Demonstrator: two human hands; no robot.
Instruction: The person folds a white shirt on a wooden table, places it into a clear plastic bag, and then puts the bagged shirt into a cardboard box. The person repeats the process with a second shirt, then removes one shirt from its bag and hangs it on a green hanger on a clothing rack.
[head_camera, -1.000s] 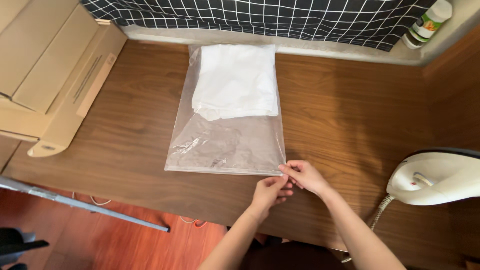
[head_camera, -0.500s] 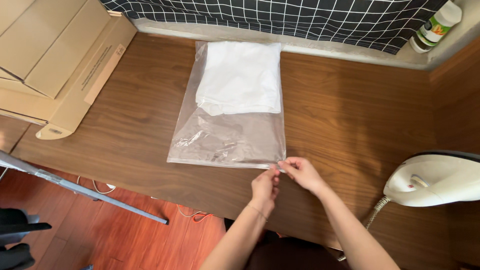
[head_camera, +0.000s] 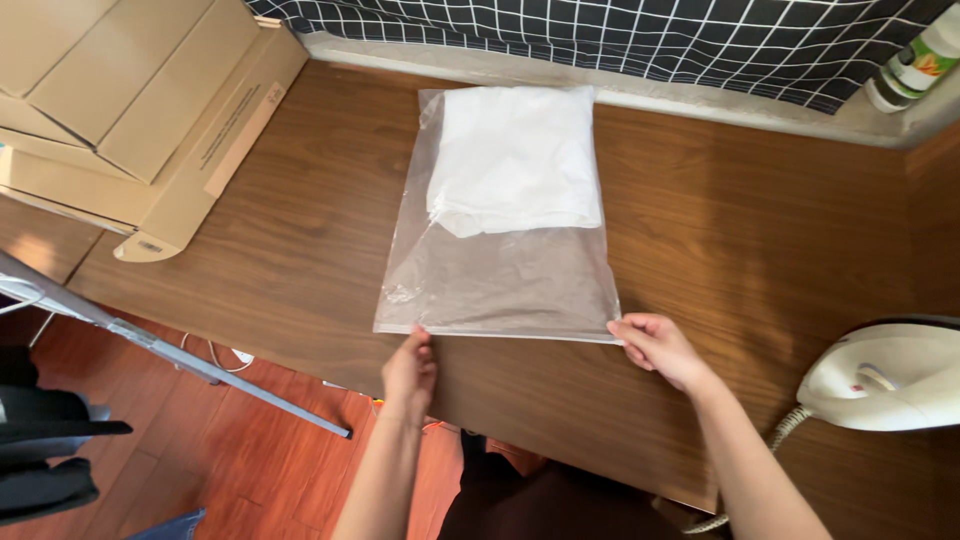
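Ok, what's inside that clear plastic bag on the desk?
The clear plastic bag holds a folded white cloth pushed to its far end; the near half looks empty. Whatever lies under the cloth is covered.

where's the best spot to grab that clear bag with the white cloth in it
Probably the near edge of the clear plastic bag, coming from the table's front. The folded white cloth fills the far half, so the near half lies flat and empty; the left hand and right hand already touch its near corners.

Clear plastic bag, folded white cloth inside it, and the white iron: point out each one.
Clear plastic bag (head_camera: 500, 290): head view, on its empty lower half.
Folded white cloth (head_camera: 515, 155): head view, on the middle of the fold.
White iron (head_camera: 890, 380): head view, on its top shell, at the right edge.
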